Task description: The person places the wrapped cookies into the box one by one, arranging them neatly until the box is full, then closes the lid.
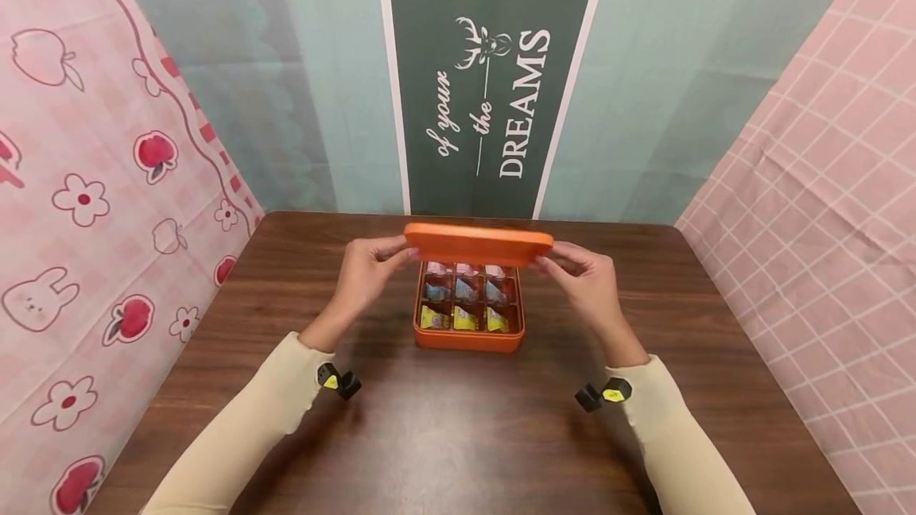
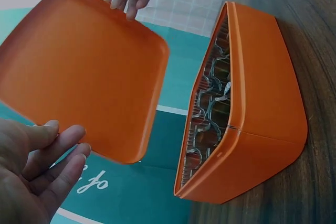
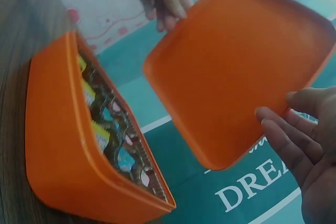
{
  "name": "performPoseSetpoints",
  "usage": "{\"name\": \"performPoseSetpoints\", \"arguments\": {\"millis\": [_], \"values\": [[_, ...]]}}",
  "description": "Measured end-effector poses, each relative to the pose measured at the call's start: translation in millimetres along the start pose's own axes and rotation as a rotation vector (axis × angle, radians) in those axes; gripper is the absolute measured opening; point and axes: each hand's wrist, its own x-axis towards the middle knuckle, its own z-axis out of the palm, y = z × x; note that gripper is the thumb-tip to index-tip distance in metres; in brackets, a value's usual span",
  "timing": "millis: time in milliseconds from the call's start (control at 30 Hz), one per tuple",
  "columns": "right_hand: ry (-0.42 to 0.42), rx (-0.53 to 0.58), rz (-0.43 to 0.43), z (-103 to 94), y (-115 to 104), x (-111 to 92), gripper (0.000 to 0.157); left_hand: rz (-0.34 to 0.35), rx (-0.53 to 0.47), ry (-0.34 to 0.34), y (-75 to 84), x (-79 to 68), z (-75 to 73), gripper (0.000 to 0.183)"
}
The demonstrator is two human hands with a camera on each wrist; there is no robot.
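While hands lift lid (image 1: 478,244), banner (image 1: 494,94) reads "DREAMS".

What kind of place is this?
Probably a staged recording booth, not a home: cartoon-print pink cloth, a hanging DREAMS banner and pink checked cloth screen a wooden table.

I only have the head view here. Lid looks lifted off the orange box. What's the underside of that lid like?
Observer: The wrist views show the lid plain orange underneath, with a raised rim.
Reviewer: How does the left hand hold it?
Observer: The left hand has its fingertips at the lid's edge, fingers fairly straight.
Reviewer: And the box wall?
Observer: The box has smooth, unmarked orange sides and stands on the wooden table.
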Motion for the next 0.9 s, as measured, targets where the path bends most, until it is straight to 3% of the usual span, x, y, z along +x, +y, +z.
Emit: {"name": "performPoseSetpoints", "arguments": {"millis": [167, 367, 567, 900], "values": [[-0.026, -0.066, -0.136, 2.9, 1.8, -2.1, 0.029, 0.075, 0.102, 0.022, -3.3, -0.3, 0.4, 0.025], [-0.058, -0.184, -0.290, 1.9, 33.1, -2.1, 0.036, 0.145, 0.156, 0.013, -13.4, -3.5, 4.4, 0.031], [-0.104, -0.390, -0.448, 0.4, 61.6, -7.9, 0.046, 0.207, 0.292, -0.033, -28.6, -11.5, 14.3, 0.037], [-0.211, -0.609, -0.467, 1.1, 88.6, -20.7, 0.059, 0.171, 0.380, -0.205, -46.4, -23.4, 21.5, 0.046]]}}
